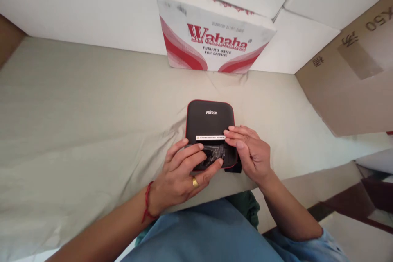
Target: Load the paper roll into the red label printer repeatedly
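A black box-like device (210,120) with rounded corners, a red rim and small white lettering lies on the cloth before me. Across its middle runs a white label strip (210,137) with a small warning triangle. Crumpled shiny plastic film (216,153) covers part of its front area. My left hand (187,168), wearing a gold ring, grips the device's left and front side, its thumb on the film. My right hand (250,149) holds the right side, fingertips at the label's right end and thumb close beside them. A dark piece (235,168) shows under the front right corner.
A pale cloth (86,123) covers the surface. Behind the device a white and red Wahaha water carton (215,37) leans near white boxes (92,4). To the right stands a brown cardboard box (353,73). The surface's front edge is close to my lap.
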Tool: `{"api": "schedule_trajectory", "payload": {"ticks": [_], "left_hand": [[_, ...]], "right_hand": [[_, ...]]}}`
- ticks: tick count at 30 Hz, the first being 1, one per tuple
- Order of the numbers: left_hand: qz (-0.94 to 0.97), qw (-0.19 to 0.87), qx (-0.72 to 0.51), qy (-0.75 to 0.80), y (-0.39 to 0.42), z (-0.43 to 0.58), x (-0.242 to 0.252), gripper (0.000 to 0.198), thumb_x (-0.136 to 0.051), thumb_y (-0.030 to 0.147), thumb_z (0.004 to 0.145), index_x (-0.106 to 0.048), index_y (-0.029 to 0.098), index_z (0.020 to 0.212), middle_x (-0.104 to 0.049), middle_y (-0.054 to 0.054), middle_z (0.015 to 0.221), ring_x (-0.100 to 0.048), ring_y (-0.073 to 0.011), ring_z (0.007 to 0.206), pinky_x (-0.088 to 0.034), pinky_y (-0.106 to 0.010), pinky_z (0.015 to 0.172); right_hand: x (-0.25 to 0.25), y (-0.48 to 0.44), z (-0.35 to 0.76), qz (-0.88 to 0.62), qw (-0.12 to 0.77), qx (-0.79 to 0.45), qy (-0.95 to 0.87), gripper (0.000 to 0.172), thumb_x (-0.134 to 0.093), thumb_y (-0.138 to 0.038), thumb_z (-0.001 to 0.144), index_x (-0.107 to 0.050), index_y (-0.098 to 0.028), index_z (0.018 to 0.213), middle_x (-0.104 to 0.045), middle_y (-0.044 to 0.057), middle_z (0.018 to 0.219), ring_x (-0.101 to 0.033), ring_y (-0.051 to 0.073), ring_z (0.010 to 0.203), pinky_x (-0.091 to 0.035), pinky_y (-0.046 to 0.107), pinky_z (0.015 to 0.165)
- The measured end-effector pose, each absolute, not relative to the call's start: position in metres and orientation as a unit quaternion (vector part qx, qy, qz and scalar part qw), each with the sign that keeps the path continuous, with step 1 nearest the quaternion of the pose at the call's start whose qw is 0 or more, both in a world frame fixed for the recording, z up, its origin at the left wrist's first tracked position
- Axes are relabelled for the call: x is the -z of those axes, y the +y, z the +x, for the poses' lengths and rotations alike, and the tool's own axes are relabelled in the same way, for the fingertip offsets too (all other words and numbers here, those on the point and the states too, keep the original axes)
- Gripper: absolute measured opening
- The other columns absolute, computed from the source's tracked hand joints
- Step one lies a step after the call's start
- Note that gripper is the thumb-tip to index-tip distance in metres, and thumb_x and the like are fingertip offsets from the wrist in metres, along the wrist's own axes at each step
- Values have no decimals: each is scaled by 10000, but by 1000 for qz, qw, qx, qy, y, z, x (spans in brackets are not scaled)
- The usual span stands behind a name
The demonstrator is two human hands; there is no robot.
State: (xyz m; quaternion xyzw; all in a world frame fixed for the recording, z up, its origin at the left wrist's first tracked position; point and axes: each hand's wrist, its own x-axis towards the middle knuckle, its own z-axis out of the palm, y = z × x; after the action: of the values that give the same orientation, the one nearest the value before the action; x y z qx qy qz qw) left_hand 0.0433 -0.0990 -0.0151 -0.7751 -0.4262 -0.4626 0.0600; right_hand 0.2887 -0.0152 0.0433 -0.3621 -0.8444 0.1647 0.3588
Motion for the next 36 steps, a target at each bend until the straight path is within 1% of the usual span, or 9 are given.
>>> {"api": "schedule_trajectory", "payload": {"ticks": [4,6,10,14,19,26,29,32,36], "left_hand": [[-765,-9,521,-379,-99,36,16,713,-742,169,981,-700,396,1656,-770,-53,1227,-760,-282,1302,-585,-529,1313],[-714,-74,585,-378,-98,29,20,720,-719,240,1017,-639,365,1722,-740,-92,1353,-715,-314,1395,-584,-566,1312],[-548,-313,640,-438,-87,14,30,701,-719,410,1109,-537,471,1782,-588,-59,1735,-532,-298,1689,-396,-551,1486],[-481,-493,605,-400,-76,9,30,923,-850,510,1030,-400,571,1833,-366,37,1988,-234,-328,1902,-160,-613,1578],[-462,-540,601,-366,-72,14,32,1103,-904,573,959,-281,591,1870,-244,66,2043,-124,-364,1932,-91,-684,1579],[-451,-542,591,-391,-62,13,44,1296,-928,600,908,-80,613,1887,-145,77,2063,-41,-337,1942,-113,-658,1581],[-434,-556,602,-374,-62,18,46,1279,-951,560,900,-129,629,1877,-88,110,2068,17,-334,1942,-67,-633,1583],[-410,-572,618,-351,-64,23,47,1207,-966,491,905,-243,614,1863,-116,119,2063,36,-333,1941,-14,-597,1584],[-384,-583,639,-324,-65,29,50,1082,-959,434,914,-396,558,1830,-251,85,2038,-71,-352,1934,-113,-582,1585]], "right_hand": [[-47,-21,282,-400,386,-168,-814,433,-526,-343,1218,-939,-320,1090,-969,55,1181,-923,292,1221,-673,600,1226],[-49,-30,276,-409,396,-157,-807,433,-510,-344,1213,-934,-319,1125,-965,60,1201,-916,307,1239,-640,641,1270],[-51,-54,269,-342,382,-140,-847,384,-553,-262,1141,-892,-344,1303,-955,36,1266,-894,323,1304,-547,682,1373],[-44,-70,274,-279,372,-137,-875,382,-621,-186,1063,-851,-293,1348,-964,39,1223,-909,295,1253,-608,586,1329],[-33,-79,287,-275,371,-133,-877,485,-600,-157,1042,-818,-265,1461,-959,65,1263,-914,300,1259,-678,565,1234],[-29,-80,288,-275,376,-128,-876,427,-605,-143,1028,-827,-229,1382,-961,78,1251,-912,275,1271,-646,510,1281],[-32,-77,289,-260,377,-126,-880,427,-614,-168,1043,-834,-230,1404,-963,79,1235,-920,285,1240,-681,524,1233],[-39,-70,292,-245,382,-132,-881,401,-593,-248,1126,-836,-223,1444,-957,102,1255,-922,306,1221,-713,551,1183],[-59,-49,291,-330,435,-227,-806,399,-555,-323,1223,-829,-279,1510,-913,111,1419,-934,270,1015,-778,477,925]]}}
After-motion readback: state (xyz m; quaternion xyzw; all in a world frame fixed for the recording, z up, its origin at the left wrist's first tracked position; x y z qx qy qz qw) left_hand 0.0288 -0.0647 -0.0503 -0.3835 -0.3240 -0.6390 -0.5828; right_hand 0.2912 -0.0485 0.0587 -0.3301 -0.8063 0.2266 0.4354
